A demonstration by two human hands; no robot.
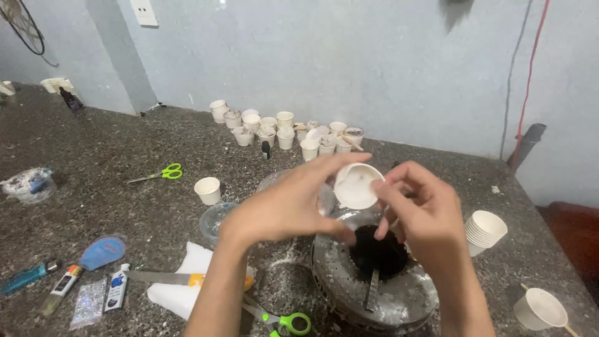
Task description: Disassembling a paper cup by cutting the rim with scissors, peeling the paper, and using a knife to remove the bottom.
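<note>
Both my hands hold one small white paper cup [355, 185] tipped on its side, its open mouth facing me. My left hand [293, 203] grips it from the left with thumb and fingers. My right hand [421, 209] pinches its right rim. The cup hangs above a round, ash-dusted metal burner [349, 287] with a dark hollow [377, 251] in its middle. A clear glass bowl [215, 218] is partly hidden behind my left wrist.
Several white cups [287, 132] cluster at the back near the wall. A lone cup [208, 190], green scissors [163, 173], a cup stack [485, 231], a cup with a stick [540, 309], a knife on white blocks [168, 279], more green scissors [284, 321], tubes [116, 288] and lighters [28, 276] lie around.
</note>
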